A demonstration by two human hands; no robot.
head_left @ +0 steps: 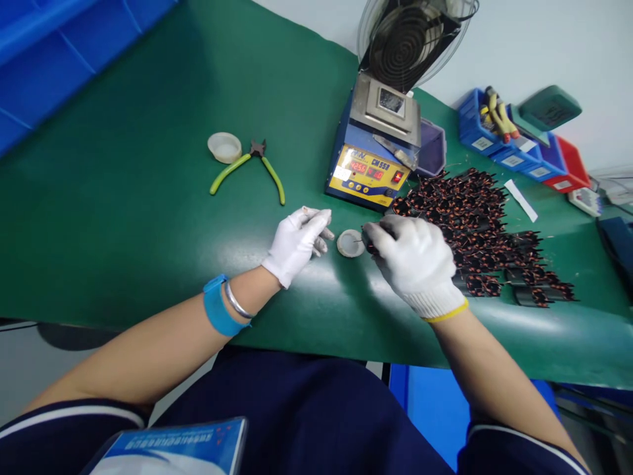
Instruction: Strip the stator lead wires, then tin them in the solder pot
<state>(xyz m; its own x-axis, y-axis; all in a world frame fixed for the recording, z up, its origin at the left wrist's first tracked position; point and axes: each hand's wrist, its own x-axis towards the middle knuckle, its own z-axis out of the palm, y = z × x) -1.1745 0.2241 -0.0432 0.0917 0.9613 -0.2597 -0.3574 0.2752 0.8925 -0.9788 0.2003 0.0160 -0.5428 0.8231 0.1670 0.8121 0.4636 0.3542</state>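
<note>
My right hand [413,254], in a white knit glove with a yellow cuff edge, is closed on a small black wire-wound coil [369,239]. Most of the coil is hidden by the fingers, and a thin lead points left over a small round white dish [351,243]. On the dish's other side, my left hand [301,241] wears a thin white glove. Its fingers are loosely bent, thumb apart, with nothing visible in them. Many similar black coils with copper windings [469,224] lie heaped just beyond my right hand.
A solder pot [373,148] with a lit display stands behind the hands, a fan [405,43] at its back. Green-handled cutters [257,150] and a second white dish [224,146] lie at left. Blue bins [477,125] and a red bin [568,165] line the right rear.
</note>
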